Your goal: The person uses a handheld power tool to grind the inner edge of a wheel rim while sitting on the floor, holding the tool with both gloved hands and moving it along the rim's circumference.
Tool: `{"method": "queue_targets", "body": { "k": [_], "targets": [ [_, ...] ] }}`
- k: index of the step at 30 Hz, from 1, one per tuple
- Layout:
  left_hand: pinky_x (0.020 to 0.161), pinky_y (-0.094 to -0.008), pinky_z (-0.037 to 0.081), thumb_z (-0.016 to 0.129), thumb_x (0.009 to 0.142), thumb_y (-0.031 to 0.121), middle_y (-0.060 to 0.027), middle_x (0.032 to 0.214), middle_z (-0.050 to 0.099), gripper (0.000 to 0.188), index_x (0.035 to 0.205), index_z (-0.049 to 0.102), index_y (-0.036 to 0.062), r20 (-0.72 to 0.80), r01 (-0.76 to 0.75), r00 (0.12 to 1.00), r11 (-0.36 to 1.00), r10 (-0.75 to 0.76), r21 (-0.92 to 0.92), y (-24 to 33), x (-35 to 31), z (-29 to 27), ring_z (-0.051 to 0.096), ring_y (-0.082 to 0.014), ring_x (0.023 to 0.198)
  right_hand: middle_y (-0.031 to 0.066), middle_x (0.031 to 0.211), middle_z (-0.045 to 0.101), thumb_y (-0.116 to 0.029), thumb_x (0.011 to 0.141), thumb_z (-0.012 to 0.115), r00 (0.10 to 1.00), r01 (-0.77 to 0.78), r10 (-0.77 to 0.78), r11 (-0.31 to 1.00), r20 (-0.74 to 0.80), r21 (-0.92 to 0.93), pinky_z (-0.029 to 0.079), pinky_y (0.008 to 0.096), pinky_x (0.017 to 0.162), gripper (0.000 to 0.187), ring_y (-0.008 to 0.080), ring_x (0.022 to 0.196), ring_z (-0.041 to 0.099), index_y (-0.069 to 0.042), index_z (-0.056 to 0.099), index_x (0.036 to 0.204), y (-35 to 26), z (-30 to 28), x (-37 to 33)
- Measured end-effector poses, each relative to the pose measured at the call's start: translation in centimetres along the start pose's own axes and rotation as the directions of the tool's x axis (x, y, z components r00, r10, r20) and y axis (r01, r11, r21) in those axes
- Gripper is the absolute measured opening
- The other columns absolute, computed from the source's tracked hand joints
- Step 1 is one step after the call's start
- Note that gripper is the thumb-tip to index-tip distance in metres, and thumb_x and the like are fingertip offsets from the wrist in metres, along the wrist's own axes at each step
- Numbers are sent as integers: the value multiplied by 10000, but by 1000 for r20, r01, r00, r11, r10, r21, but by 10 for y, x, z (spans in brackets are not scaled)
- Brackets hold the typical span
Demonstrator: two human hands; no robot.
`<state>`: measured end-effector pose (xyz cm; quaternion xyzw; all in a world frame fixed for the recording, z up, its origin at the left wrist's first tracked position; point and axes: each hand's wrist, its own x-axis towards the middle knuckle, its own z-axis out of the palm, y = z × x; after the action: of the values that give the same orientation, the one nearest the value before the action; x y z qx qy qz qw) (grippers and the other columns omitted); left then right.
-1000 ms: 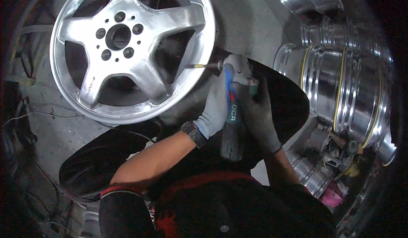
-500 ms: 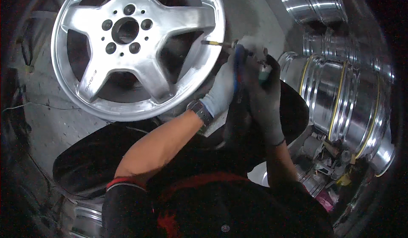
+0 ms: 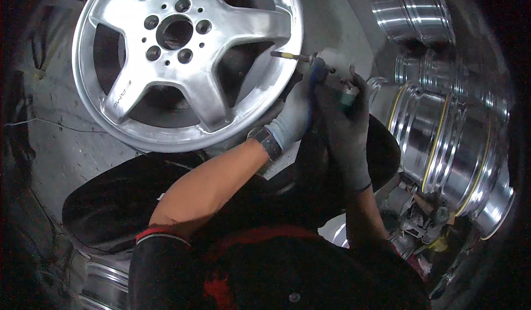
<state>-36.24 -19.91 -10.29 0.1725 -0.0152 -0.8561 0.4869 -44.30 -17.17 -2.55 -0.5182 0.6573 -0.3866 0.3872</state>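
A silver five-spoke alloy wheel [image 3: 204, 58] lies face up in front of me, its spokes and rim bright and bare. Both my hands, in grey-white gloves, are closed around a die grinder [image 3: 348, 94] to the right of the wheel. Its thin shank with a yellow band [image 3: 287, 55] points left, the dark tip over the wheel's right rim; whether it touches cannot be told. My left hand [image 3: 296, 111] wraps the grinder near the shank. My right hand [image 3: 349, 136] grips it further back, next to a green fitting. The gloves hide most of the grinder's body.
Several shiny wheel barrels [image 3: 442, 138] lie along the right, with more behind them [image 3: 412, 11]. Scattered small parts [image 3: 420, 216] sit at the lower right. Another rim [image 3: 105, 285] shows at the lower left. A thin cable [image 3: 50, 122] runs over the floor toward the wheel.
The wheel now appears slightly further right and higher in the picture. The hands and grinder have shifted slightly right too, with the tip still over the right rim.
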Motion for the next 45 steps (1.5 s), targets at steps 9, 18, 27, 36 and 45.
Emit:
{"method": "queue_targets", "body": {
  "k": [9,18,27,36,45],
  "targets": [
    [989,-358,520,437,1083,512,-78,1262,624,536,1378,518,71,-18,-11,1000,991,9,-133,-20,-32,-17,624,-200,1125,185,1258,632,-199,906,789,995,-92,97,988,38,-125,524,378,965,671,235,1154,622,-8,409,1425,0,1,-26],
    [1067,-317,435,448,1092,417,-63,1339,611,502,1414,537,42,2,-44,999,992,44,-114,-1,-12,0,580,-166,1196,177,1304,601,-174,919,776,999,43,-42,990,15,-131,514,354,983,650,239,1183,603,-6,402,1423,2,-1,-8],
    [1083,-306,420,440,1096,413,-49,1334,608,502,1413,536,36,-65,14,998,991,-23,-136,-14,-48,-2,571,-160,1210,147,1275,601,-126,910,775,990,-127,133,983,43,-132,521,356,973,669,221,1172,601,-5,384,1438,-2,-1,-37],
    [1046,-346,484,434,1091,471,-105,1321,603,546,1441,481,55,-24,-12,1000,998,10,-65,-5,-24,-1,610,-213,1180,166,1303,587,-81,913,758,999,-42,42,999,16,-1,519,356,985,635,228,1203,587,0,394,1427,8,-1,-23],
    [1056,-389,488,432,1081,510,-125,1356,586,584,1428,485,43,-129,-47,991,992,32,-114,-9,-41,-8,595,-242,1214,151,1285,596,-114,963,701,990,4,26,978,140,-209,504,349,989,592,211,1176,586,34,391,1445,-11,7,-28]
  ]
}}
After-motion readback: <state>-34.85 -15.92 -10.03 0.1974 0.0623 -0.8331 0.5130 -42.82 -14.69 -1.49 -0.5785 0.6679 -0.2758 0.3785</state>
